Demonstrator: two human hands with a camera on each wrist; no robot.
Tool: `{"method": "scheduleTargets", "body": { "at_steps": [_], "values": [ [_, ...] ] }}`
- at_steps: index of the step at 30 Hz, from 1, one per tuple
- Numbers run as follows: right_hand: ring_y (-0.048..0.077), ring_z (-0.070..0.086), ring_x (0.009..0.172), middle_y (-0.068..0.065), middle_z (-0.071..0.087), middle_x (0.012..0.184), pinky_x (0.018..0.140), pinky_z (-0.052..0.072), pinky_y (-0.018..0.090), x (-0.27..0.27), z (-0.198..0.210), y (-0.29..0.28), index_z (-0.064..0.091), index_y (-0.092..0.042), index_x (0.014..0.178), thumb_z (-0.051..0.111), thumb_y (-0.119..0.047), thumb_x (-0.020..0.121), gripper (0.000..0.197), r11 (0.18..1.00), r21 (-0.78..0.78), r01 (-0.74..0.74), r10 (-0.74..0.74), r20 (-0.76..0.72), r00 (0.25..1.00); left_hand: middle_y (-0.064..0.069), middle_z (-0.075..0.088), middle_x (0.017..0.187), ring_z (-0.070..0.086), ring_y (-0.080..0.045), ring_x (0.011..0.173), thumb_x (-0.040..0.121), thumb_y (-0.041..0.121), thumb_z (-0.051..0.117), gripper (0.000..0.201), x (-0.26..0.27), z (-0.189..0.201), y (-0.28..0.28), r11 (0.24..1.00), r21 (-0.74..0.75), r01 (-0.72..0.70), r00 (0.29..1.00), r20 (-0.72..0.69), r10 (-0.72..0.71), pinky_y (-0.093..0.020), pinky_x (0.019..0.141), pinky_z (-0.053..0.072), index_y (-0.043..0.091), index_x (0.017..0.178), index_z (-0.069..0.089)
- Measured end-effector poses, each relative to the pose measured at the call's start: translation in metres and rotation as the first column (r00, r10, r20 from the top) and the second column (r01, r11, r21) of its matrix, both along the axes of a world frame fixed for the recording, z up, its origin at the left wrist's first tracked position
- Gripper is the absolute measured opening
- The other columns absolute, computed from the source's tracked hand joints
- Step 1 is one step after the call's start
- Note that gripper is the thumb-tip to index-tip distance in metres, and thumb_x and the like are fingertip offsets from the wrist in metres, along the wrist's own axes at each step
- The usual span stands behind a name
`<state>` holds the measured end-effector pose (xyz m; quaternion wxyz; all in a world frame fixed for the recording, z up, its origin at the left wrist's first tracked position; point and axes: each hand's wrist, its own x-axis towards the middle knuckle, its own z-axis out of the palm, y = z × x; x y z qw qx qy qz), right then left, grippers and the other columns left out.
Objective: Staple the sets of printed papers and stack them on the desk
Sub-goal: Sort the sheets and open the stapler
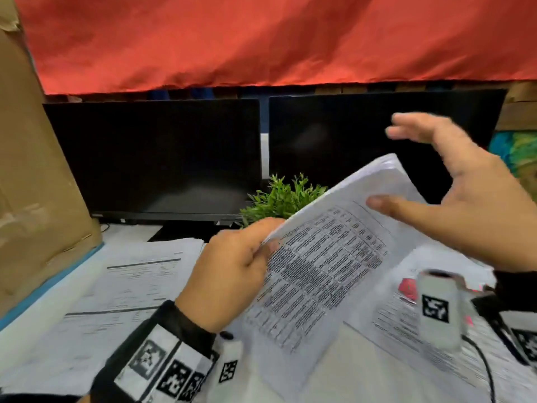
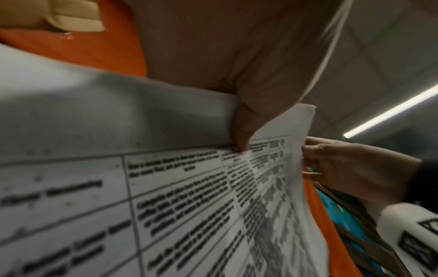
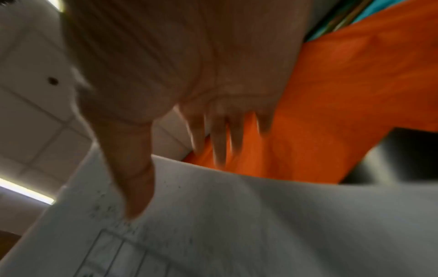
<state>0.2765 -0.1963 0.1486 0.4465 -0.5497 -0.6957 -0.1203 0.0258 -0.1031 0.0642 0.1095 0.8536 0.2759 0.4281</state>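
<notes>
A set of printed papers [image 1: 328,257] with a dense table is lifted and tilted above the desk. My left hand [image 1: 232,266] pinches its left edge, thumb on the printed face [image 2: 241,131]. My right hand [image 1: 453,184] hovers spread at the set's upper right corner; its thumb [image 3: 135,187] touches the top sheet while the fingers [image 3: 220,135] stand apart from the paper. Other printed sheets [image 1: 122,292] lie flat at the left, and more sheets [image 1: 406,324] lie under the raised set at the right. A red object [image 1: 408,287], perhaps a stapler, lies partly hidden behind my right wrist camera.
Two dark monitors [image 1: 162,158] stand behind the desk with a small green plant [image 1: 282,199] between them. A cardboard panel [image 1: 32,170] walls off the left side. Red cloth [image 1: 261,39] hangs above. A black cable [image 1: 482,362] runs along the right.
</notes>
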Motion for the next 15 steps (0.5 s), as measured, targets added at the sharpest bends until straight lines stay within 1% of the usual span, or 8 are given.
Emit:
{"method": "scheduleTargets", "body": {
  "at_steps": [2, 3, 5, 7, 9, 11, 13, 15],
  "values": [
    [0.000, 0.067, 0.094, -0.011, 0.074, 0.100, 0.089, 0.054, 0.030, 0.004, 0.003, 0.002, 0.069, -0.035, 0.108, 0.080, -0.032, 0.074, 0.036, 0.963, -0.193, -0.190, 0.176, -0.089, 0.980, 0.007, 0.057, 0.062, 0.043, -0.014, 0.047, 0.096, 0.018, 0.053, 0.031, 0.000, 0.011, 0.003, 0.999, 0.037, -0.005, 0.997, -0.082, 0.008, -0.030, 0.046, 0.040, 0.041, 0.117, 0.059],
    [0.001, 0.069, 0.080, -0.009, 0.075, 0.089, 0.076, 0.057, 0.028, 0.006, -0.003, 0.006, 0.075, -0.032, 0.095, 0.076, -0.022, 0.077, 0.020, 0.945, -0.199, -0.259, 0.225, -0.178, 0.958, 0.009, 0.055, 0.061, 0.042, -0.012, 0.047, 0.096, 0.018, 0.056, 0.024, -0.003, 0.014, 0.003, 1.000, 0.014, -0.010, 0.996, -0.087, 0.012, -0.030, 0.046, 0.039, 0.036, 0.110, 0.063],
    [0.001, 0.068, 0.070, -0.010, 0.076, 0.082, 0.067, 0.055, 0.020, 0.014, -0.023, 0.010, 0.077, -0.026, 0.081, 0.074, -0.007, 0.079, 0.020, 0.962, -0.099, -0.256, 0.213, -0.320, 0.923, 0.010, 0.060, 0.066, 0.053, -0.012, 0.054, 0.094, 0.028, 0.061, 0.007, -0.014, 0.008, 0.009, 0.997, -0.078, -0.023, 0.994, -0.111, 0.014, -0.031, 0.054, 0.047, 0.027, 0.098, 0.066],
    [0.000, 0.069, 0.073, -0.014, 0.075, 0.083, 0.067, 0.054, 0.015, 0.025, -0.047, 0.006, 0.077, -0.030, 0.080, 0.074, -0.005, 0.078, 0.025, 0.978, 0.005, -0.208, 0.187, -0.458, 0.869, 0.011, 0.071, 0.082, 0.067, -0.012, 0.075, 0.091, 0.031, 0.066, 0.007, -0.032, -0.007, 0.011, 0.977, -0.201, -0.070, 0.989, -0.143, 0.041, -0.038, 0.070, 0.055, 0.027, 0.095, 0.070],
    [0.002, 0.070, 0.076, -0.016, 0.075, 0.085, 0.069, 0.055, 0.016, 0.034, -0.071, 0.000, 0.077, -0.031, 0.085, 0.073, -0.005, 0.078, 0.027, 0.985, 0.062, -0.160, 0.166, -0.568, 0.806, 0.009, 0.074, 0.085, 0.068, -0.011, 0.077, 0.086, 0.022, 0.074, 0.009, -0.049, -0.026, 0.009, 0.945, -0.310, -0.109, 0.994, -0.013, 0.110, -0.032, 0.072, 0.056, 0.030, 0.088, 0.075],
    [0.001, 0.070, 0.074, -0.017, 0.075, 0.083, 0.069, 0.055, 0.015, 0.036, -0.094, -0.006, 0.074, -0.023, 0.093, 0.072, -0.004, 0.079, 0.023, 0.992, 0.072, -0.104, 0.126, -0.643, 0.755, 0.000, 0.074, 0.080, 0.069, -0.021, 0.077, 0.075, 0.016, 0.080, 0.011, -0.060, -0.045, 0.005, 0.891, -0.444, -0.099, 0.936, 0.261, 0.234, -0.030, 0.067, 0.056, 0.025, 0.080, 0.077],
    [0.001, 0.069, 0.071, -0.015, 0.075, 0.081, 0.065, 0.054, 0.014, 0.031, -0.112, -0.010, 0.074, -0.018, 0.092, 0.072, -0.005, 0.078, 0.019, 0.991, 0.093, -0.093, 0.131, -0.699, 0.703, -0.005, 0.075, 0.080, 0.069, -0.031, 0.083, 0.064, 0.017, 0.080, 0.014, -0.063, -0.056, 0.001, 0.806, -0.579, 0.125, 0.795, 0.545, 0.267, -0.033, 0.068, 0.061, 0.019, 0.078, 0.078],
    [0.004, 0.069, 0.069, -0.011, 0.075, 0.080, 0.064, 0.055, 0.016, 0.022, -0.121, -0.013, 0.076, -0.019, 0.087, 0.072, -0.012, 0.073, 0.016, 0.987, 0.121, -0.106, 0.161, -0.751, 0.640, -0.007, 0.076, 0.096, 0.070, -0.032, 0.097, 0.059, 0.026, 0.086, 0.039, -0.060, -0.062, -0.002, 0.718, -0.607, 0.341, 0.711, 0.666, 0.225, -0.033, 0.075, 0.061, 0.016, 0.095, 0.076]
  ]
}}
